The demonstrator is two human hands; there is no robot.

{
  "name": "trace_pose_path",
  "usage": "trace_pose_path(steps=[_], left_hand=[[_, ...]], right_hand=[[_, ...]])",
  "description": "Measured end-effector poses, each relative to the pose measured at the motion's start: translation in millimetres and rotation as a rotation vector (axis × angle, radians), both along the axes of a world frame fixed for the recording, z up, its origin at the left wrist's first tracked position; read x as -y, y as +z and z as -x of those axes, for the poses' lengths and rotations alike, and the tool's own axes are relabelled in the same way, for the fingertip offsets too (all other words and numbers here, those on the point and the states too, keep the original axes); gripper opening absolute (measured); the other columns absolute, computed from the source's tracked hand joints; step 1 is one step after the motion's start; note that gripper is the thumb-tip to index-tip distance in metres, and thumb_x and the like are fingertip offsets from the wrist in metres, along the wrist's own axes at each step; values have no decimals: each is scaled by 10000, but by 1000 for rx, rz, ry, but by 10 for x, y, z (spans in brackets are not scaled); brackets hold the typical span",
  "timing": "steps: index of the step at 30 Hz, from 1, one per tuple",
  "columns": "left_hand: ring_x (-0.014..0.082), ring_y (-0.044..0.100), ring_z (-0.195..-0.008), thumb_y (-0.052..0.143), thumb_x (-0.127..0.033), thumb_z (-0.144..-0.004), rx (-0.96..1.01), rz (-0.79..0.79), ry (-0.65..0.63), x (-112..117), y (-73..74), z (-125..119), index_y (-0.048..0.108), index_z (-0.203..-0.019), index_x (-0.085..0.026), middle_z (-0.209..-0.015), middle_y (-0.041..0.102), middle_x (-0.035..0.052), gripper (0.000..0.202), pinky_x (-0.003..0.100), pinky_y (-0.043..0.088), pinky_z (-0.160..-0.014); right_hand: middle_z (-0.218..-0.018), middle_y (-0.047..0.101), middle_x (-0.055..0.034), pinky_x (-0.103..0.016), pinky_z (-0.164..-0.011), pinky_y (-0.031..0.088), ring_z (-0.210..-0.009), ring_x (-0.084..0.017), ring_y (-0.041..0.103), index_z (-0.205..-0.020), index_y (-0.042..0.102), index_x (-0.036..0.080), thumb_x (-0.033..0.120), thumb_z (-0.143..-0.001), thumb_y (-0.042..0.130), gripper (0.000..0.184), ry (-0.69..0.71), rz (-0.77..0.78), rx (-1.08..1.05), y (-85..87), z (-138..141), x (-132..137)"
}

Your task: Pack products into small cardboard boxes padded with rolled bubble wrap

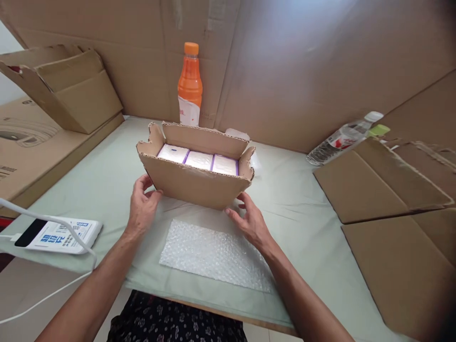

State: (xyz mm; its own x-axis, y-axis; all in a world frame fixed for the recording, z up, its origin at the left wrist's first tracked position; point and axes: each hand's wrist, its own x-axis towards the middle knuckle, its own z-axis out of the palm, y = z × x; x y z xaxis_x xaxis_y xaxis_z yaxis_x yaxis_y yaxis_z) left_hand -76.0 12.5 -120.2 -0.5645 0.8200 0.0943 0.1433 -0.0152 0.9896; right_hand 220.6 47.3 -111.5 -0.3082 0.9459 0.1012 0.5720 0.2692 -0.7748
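Note:
A small open cardboard box (195,184) stands on the green-clothed table, its torn flaps pointing up. Inside sit three white packs (198,160) with purple edges, side by side in a row. My left hand (143,202) grips the box's lower left corner, thumb at the front and fingers round the side. At the lower right corner my right hand (249,218) holds it the same way, its fingertips partly hidden behind the box. Between my forearms, in front of the box, a sheet of bubble wrap (213,256) lies flat.
An orange drink bottle (190,85) stands behind the box. On the left are a white power bank (60,235) with a cable and an open carton (81,95) on a larger box. A tilted water bottle (344,138) and more cardboard boxes (363,183) occupy the right.

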Motion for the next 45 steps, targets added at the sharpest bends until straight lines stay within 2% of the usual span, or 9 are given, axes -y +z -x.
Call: trace_pose_path(steps=[4,10,17,21,26,32,34,39,45], left_hand=[[197,630,-933,662,-293,-704,17,28,-112,-33,-108,-9,598,-1125,-154,-1004,662,44,447,323,496,-861],[176,611,-882,637,-288,-721,-2,46,-106,-41,-152,45,600,-1112,-159,-979,659,24,414,301,480,-832],[219,619,-1044,616,-295,-758,-64,52,-58,30,-99,-6,609,-1160,-171,-1117,660,68,421,356,481,-947],[247,578,-1204,635,-281,-816,-194,29,28,354,-4,-164,563,-1308,-246,-1329,609,82,499,401,449,-1025],[234,610,-1138,660,-291,-835,-258,-29,122,730,74,-287,502,-1384,-229,-1292,620,95,575,401,450,-1004],[185,663,-824,600,-356,-827,-142,279,-432,714,100,-409,680,-1100,-179,-1008,713,75,335,297,522,-686],[179,649,-751,586,-351,-800,-220,327,-491,671,93,-441,702,-1048,-176,-928,723,67,325,283,500,-614],[181,654,-713,543,-377,-801,-247,327,-455,641,72,-441,708,-1022,-167,-861,731,63,347,291,524,-613],[189,644,-790,522,-338,-870,-483,225,-431,754,85,-362,694,-1067,-201,-1039,705,75,295,276,476,-560]], right_hand=[[-1122,716,-106,-389,-820,531,-951,-254,668,-1245,606,159,392,-881,566,434,67,102,-50,-23,107,-240],[-992,715,-66,-327,-687,490,-732,-191,613,-1133,624,166,398,-864,525,369,51,84,5,7,165,-388],[-1154,719,-85,-370,-824,526,-924,-228,665,-1227,632,191,341,-880,513,396,46,57,-44,-3,116,-312],[-1288,681,-99,-394,-848,548,-1053,-249,660,-1260,646,221,358,-911,531,391,17,29,-22,68,-16,-39],[-1275,683,-94,-397,-886,559,-1113,-245,652,-1161,689,234,344,-930,559,287,52,42,-113,153,-18,329],[-1204,722,-106,-400,-903,580,-1062,-237,693,-1185,671,209,410,-887,639,361,155,475,-416,42,350,527],[-1295,686,-126,-393,-873,595,-1112,-253,685,-1217,660,207,448,-859,674,431,159,576,-492,7,341,542],[-1250,713,-136,-421,-862,598,-1000,-265,723,-1191,704,202,516,-858,670,459,-99,530,-378,41,-317,582],[-1213,731,-122,-454,-896,580,-1046,-300,696,-1113,737,212,519,-875,634,402,-407,196,-32,35,-1143,783]])
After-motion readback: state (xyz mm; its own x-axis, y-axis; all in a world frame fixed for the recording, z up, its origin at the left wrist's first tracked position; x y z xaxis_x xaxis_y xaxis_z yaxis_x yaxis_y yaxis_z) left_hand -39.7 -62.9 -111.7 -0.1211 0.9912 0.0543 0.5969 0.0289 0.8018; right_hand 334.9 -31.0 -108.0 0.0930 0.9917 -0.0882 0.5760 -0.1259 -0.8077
